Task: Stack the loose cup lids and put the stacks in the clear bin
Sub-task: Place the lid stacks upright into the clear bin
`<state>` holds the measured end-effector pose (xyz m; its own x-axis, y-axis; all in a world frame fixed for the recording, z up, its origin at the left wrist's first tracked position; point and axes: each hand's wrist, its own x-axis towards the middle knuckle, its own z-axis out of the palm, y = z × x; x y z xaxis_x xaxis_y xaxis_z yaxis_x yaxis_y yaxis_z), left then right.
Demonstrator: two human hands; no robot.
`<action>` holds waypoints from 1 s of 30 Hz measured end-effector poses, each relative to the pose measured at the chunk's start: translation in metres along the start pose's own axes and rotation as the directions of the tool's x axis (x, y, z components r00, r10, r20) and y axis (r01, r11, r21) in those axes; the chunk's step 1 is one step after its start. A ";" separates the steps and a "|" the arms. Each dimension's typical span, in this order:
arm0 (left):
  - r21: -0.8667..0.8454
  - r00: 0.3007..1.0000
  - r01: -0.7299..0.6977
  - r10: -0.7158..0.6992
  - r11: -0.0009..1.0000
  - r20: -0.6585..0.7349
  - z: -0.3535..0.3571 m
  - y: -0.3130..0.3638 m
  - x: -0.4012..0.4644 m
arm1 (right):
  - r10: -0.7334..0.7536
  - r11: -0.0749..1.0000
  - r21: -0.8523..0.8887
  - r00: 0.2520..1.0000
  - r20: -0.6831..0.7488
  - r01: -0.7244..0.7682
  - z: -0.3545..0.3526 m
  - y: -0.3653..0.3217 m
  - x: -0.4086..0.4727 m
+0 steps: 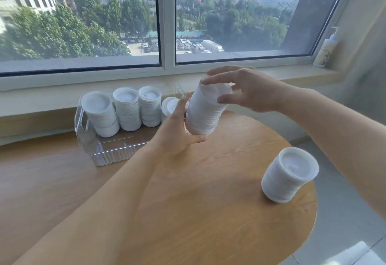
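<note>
Head view shows my left hand [179,131] cupped around the lower end of a tall stack of lids [205,110], thumb under its base and fingers curled behind it, so it carries the weight. My right hand [248,89] sits over the top end, fingertips spread and pinching the uppermost lids to keep the column from fanning out. The stack is tilted, its top leaning toward my right hand, and it hangs in the air clear of the round table [208,212].

Just beyond my left hand stands the clear bin [87,139], holding four stacks along its far side, with open floor on the side nearer me. I judge the job here is to carry this stack into that space. To do it well I should keep squeezing from both ends, bring the column upright before lowering, and set the base flat before letting the top go, or the lids may slide apart.

Near my right forearm, another stack [289,175] waits on the table, untouched. Past my right hand, a pump bottle [326,49] stands on the window sill.
</note>
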<state>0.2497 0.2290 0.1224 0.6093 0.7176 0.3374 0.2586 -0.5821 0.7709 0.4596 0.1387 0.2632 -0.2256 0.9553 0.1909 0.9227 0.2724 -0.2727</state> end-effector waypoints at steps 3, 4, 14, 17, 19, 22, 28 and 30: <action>0.010 0.998 0.042 -0.042 0.999 -0.050 -0.030 -0.012 -0.012 | -0.046 0.999 0.014 0.999 0.002 0.046 0.011 -0.024 0.025; 0.011 0.996 0.064 -0.064 0.998 -0.063 -0.039 -0.018 -0.015 | -0.057 0.998 0.023 0.998 0.007 0.057 0.016 -0.031 0.034; 0.014 0.965 0.213 -0.208 0.977 -0.159 -0.078 -0.080 -0.012 | -0.089 0.996 0.019 0.993 0.074 0.088 0.075 -0.051 0.126; 0.033 0.962 0.225 -0.217 0.974 -0.163 -0.079 -0.103 -0.007 | -0.083 0.997 -0.001 0.991 0.108 0.083 0.093 -0.043 0.146; 0.019 0.962 0.233 -0.227 0.972 -0.151 -0.078 -0.115 -0.005 | -0.074 0.997 0.007 0.990 0.123 0.073 0.104 -0.038 0.155; -0.001 0.958 0.261 -0.259 0.965 -0.121 -0.075 -0.130 -0.001 | -0.061 0.998 0.000 0.989 0.138 0.062 0.118 -0.031 0.164; 0.016 0.943 0.332 -0.332 0.943 -0.034 -0.076 -0.149 0.011 | -0.051 0.999 -0.005 0.986 0.158 0.052 0.138 -0.026 0.171; 0.026 0.943 0.332 -0.333 0.943 0.004 -0.076 -0.152 0.014 | -0.049 0.998 -0.028 0.984 0.169 0.055 0.142 -0.025 0.172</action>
<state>0.1618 0.3567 0.0510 0.4918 0.8686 0.0595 0.4660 -0.3204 0.8247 0.3533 0.3125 0.1688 -0.3202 0.9464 0.0421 0.9175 0.3209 -0.2350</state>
